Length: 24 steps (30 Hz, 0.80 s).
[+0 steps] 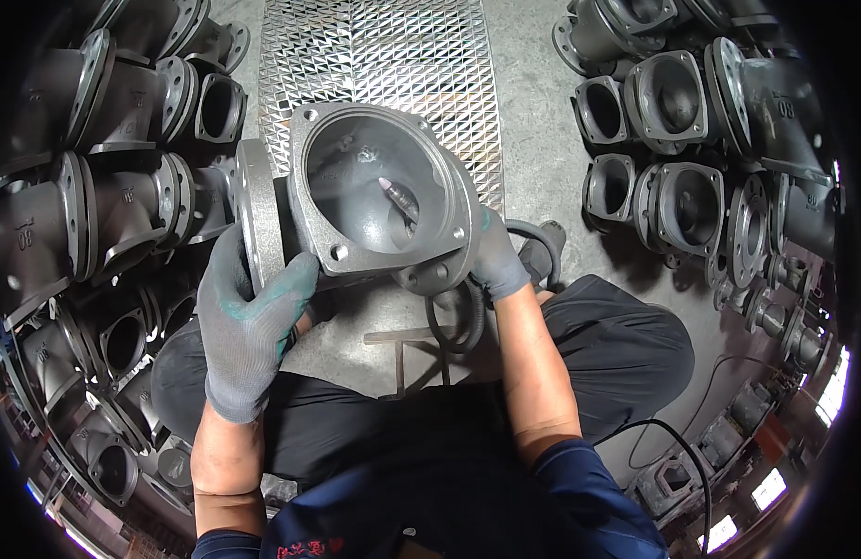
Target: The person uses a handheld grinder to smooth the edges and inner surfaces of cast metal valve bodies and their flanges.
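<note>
The seated worker holds a grey cast-metal valve body (351,186) up before the knees, over the near end of a patterned metallic sheet (384,47), its squarish flange facing up with 4 corner holes. The gloved left hand (251,317) clamps the valve body's round side flange (259,219), thumb by the squarish flange's near left corner. The gloved right hand (497,256) is partly hidden at the opposite side; I can't tell what its fingers grip. A pointed tool (400,200) shows inside the bore. Similar castings (677,210) stand stacked past the sheet's left and right edges
</note>
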### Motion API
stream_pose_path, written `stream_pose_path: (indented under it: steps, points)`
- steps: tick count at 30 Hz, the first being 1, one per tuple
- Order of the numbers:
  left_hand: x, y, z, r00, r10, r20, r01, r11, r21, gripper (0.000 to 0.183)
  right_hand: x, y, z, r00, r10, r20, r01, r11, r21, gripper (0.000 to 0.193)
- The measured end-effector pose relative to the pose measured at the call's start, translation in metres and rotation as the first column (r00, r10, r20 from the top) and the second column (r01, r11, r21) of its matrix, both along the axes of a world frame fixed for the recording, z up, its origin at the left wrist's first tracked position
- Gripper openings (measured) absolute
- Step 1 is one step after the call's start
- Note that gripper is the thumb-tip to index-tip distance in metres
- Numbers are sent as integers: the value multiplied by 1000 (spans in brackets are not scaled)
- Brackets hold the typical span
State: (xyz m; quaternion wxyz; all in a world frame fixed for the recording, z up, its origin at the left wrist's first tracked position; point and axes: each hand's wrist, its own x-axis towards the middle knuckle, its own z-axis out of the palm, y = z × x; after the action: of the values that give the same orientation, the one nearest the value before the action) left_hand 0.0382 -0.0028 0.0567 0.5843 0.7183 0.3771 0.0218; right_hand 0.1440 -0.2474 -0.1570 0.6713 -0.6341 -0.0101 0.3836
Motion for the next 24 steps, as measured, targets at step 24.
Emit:
stream_pose_path:
  steps: [24]
  points:
    - [-10, 9, -15, 1000, -21, 23, 18, 993, 114, 42, -10, 0, 7, 988, -55, 142, 59, 998, -25, 37]
